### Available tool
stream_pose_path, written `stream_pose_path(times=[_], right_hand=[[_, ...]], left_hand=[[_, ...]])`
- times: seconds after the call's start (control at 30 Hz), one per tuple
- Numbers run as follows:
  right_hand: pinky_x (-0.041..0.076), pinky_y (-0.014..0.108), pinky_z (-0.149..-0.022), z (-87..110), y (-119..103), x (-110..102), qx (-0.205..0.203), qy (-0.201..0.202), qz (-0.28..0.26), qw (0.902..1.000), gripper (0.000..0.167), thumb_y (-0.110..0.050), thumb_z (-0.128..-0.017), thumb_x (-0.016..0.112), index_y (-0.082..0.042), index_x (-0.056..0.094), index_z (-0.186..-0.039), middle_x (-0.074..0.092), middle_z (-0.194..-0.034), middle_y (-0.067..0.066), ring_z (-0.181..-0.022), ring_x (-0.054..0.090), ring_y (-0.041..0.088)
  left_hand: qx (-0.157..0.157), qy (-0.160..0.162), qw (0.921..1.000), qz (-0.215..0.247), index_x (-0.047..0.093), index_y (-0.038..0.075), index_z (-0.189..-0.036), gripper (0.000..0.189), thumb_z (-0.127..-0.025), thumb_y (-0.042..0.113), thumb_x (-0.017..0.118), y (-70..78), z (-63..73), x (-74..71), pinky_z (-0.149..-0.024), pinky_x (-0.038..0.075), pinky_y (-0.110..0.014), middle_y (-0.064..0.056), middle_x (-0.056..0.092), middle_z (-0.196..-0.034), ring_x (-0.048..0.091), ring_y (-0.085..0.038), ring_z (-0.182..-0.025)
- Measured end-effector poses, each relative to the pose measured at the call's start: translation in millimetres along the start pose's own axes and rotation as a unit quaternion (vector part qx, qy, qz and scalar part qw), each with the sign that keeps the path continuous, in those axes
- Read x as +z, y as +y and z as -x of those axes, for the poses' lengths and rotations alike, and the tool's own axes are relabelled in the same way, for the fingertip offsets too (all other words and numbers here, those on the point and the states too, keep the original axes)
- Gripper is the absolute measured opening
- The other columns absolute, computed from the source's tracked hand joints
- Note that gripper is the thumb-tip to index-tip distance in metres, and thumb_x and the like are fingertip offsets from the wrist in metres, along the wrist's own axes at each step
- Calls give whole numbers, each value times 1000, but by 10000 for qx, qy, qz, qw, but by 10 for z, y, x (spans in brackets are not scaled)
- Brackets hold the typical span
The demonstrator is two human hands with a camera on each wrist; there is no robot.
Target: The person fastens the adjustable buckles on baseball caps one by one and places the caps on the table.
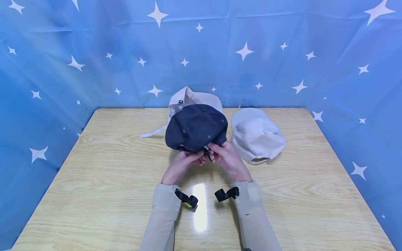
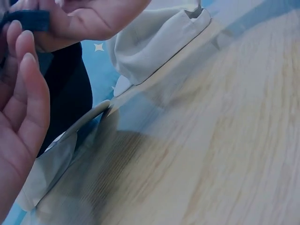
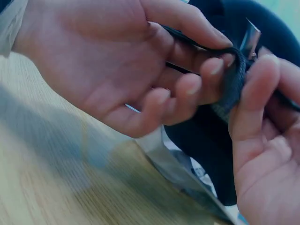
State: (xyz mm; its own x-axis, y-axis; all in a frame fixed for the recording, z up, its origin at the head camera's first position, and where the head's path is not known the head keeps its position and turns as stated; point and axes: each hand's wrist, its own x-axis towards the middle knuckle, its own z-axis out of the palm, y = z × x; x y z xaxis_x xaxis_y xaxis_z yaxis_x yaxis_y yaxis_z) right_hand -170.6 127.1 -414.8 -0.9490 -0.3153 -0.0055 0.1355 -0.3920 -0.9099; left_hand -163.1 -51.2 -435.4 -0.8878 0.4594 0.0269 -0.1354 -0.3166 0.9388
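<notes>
A dark navy cap [image 1: 198, 125] is held crown up, with its back opening facing the wearer. My left hand [image 1: 183, 164] pinches the cap's strap [image 3: 229, 91] between thumb and fingers, close to the metal buckle [image 3: 253, 37]. Opposite it, my right hand [image 1: 231, 160] grips the strap by the buckle, its fingertips nearly meeting the left ones. The strap's dark end [image 2: 33, 20] sticks out between the hands in the left wrist view. Behind the navy cap lies a white cap [image 1: 208, 99], partly hidden, its loose strap [image 1: 154, 131] stretched to the left.
A second pale cap [image 1: 257, 134] sits on the wooden table [image 1: 110, 188] to the right of my right hand. Blue cloth [image 1: 267, 28] with white stars walls the table's back and sides. Small black cameras [image 1: 188, 200] are strapped at both cuffs.
</notes>
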Motion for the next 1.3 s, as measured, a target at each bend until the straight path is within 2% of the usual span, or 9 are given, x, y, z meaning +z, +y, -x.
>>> stream_pose_path(times=[0.17, 0.27, 0.37, 0.5, 0.57, 0.67, 0.73, 1.03, 1.3], right_hand=[[38, 17, -45, 3, 15, 15, 152, -259, -772, 9966, 14, -8, -89, 52, -5, 58, -76, 52, -63, 3, -52, 47, 9], [36, 14, -42, 20, 12, 25, 234, -767, -1701, 9822, 20, -5, -92, 44, -3, 59, -80, 52, -62, 3, -49, 47, 7], [32, 12, -40, 46, 6, 35, 474, -1295, -2927, 9462, 23, -5, -92, 40, -2, 58, -78, 52, -62, 3, -49, 47, 8], [29, 13, -40, 67, -1, 48, 776, -1799, -4155, 8883, 17, -8, -88, 43, -3, 53, -76, 48, -59, 4, -47, 44, 11], [29, 14, -39, 61, -4, 57, 765, -2058, -4413, 8701, 14, -8, -87, 44, -2, 52, -77, 42, -55, 2, -45, 42, 11], [29, 14, -37, 46, -8, 73, 695, -2409, -4518, 8562, 14, -7, -86, 43, -2, 52, -77, 34, -53, 0, -44, 39, 10], [30, 14, -38, 38, -7, 79, 674, -2479, -4467, 8570, 16, -8, -87, 42, -2, 53, -77, 34, -54, 0, -45, 41, 10], [36, 15, -44, 26, 2, 92, 185, -2283, -3575, 9054, 25, -9, -94, 34, 1, 56, -91, 57, -69, 7, -55, 49, 11], [39, 13, -49, 26, -4, 124, -51, -1792, -3247, 9287, 8, -3, -88, 51, -1, 59, -92, 60, -74, 9, -60, 53, 11]], left_hand=[[375, -437, 9983, 17, 60, 3, -94, 16, -85, 16, 60, 46, 42, -3, -77, 46, -37, -11, 62, -86, 57, -25, -80], [911, -881, 9913, 352, 61, 4, -96, 12, -87, 11, 56, 96, 75, -9, -77, 46, -36, -11, 62, -90, 56, -24, -80], [1350, -1122, 9809, 843, 61, 5, -97, 13, -87, 4, 52, 153, 94, -8, -76, 46, -34, -11, 62, -94, 57, -23, -80], [1565, -955, 9744, 1300, 59, 5, -96, 14, -85, 0, 51, 213, 102, 9, -73, 48, -31, -10, 63, -89, 59, -20, -78], [1557, -768, 9747, 1411, 56, 5, -96, 13, -84, -1, 52, 232, 104, 24, -71, 48, -29, -10, 63, -85, 60, -20, -76], [1489, -510, 9763, 1484, 53, 4, -96, 13, -84, -1, 54, 249, 99, 49, -69, 48, -29, -10, 63, -81, 60, -20, -75], [1488, -417, 9767, 1491, 52, 4, -96, 13, -84, 0, 54, 257, 92, 64, -68, 48, -29, -10, 62, -81, 60, -21, -75], [1604, -204, 9746, 1547, 52, 4, -92, 10, -82, 0, 53, 275, 77, 55, -68, 48, -29, -12, 62, -80, 58, -21, -75], [1546, 68, 9763, 1512, 50, 3, -92, 12, -82, 1, 56, 274, 67, 58, -69, 47, -30, -12, 60, -82, 58, -22, -76]])
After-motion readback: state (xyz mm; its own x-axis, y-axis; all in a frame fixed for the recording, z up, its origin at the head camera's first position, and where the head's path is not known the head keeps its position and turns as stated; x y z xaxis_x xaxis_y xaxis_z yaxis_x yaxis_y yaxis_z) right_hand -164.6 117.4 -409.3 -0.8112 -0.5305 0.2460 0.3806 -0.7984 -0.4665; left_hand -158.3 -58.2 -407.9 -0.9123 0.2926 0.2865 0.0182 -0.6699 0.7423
